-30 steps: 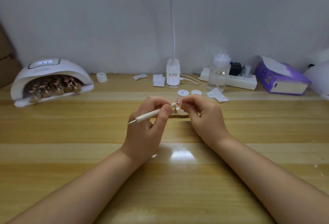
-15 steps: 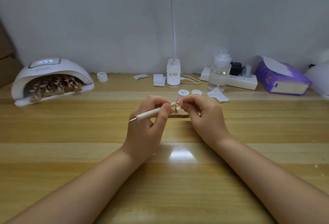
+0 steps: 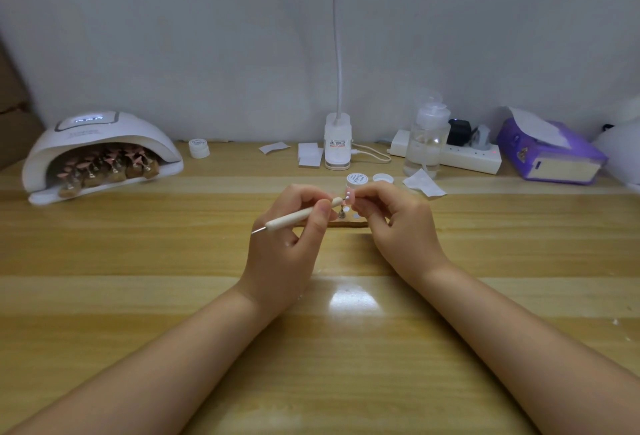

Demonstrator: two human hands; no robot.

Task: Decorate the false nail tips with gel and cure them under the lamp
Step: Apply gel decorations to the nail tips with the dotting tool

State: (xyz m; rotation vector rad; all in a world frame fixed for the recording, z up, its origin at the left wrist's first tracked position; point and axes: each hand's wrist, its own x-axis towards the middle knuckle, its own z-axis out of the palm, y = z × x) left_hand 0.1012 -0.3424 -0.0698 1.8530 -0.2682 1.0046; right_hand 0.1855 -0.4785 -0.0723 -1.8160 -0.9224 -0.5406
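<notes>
Pink nail tip is pinched in right hand grip, held just above wooden surface at centre. Left hand grips white dotting tool pen-style; tool long axis runs lower-left to upper-right, working end touching tip's left face. Tip lies immediately right of tool end, so both hands are equally near. Count: 1 tip in hand, 1 tool, 2 gel pots (1 behind hands, 1 near lamp). Curing lamp far left holds approx. 5 mounted tips; exact no. unclear.
</notes>
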